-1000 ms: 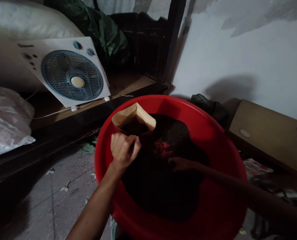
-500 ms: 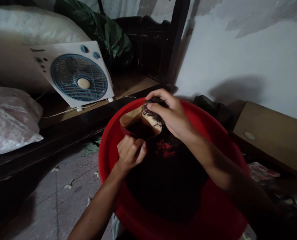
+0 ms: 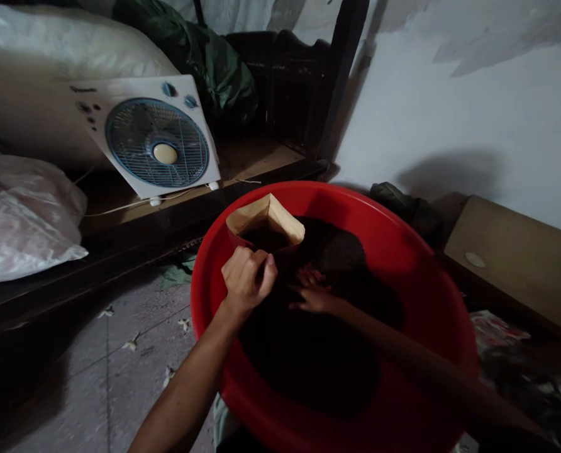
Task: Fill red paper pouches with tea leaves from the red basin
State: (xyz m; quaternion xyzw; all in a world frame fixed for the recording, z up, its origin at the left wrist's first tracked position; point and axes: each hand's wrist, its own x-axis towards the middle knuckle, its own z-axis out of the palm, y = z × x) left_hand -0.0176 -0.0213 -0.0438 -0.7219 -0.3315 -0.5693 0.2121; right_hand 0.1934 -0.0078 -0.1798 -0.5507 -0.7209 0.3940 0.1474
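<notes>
A paper bag with a pale brown inside and dark red outside stands open-topped in a big red tub. Dark loose material, dry and shredded-looking, partly fills the bag. My left hand is closed at the bag's near edge, thumb uppermost. More of the dark loose material is heaped in the tub. Low over this heap, in shadow, my right hand has its fingers stretched out and apart, nothing seen in them. Just beyond its fingers lies a small pinkish-red patch whose kind I cannot make out.
A white box fan stands on a dark wooden platform at the left, beside large plastic sacks. A tan board or box is at the right by the white wall. Small pale scraps lie on the tiled floor.
My right hand has moved from above the bag's rim, where it held a clump of dark material, down into the tub, and the clump is gone from it. My left hand stays at the bag.
</notes>
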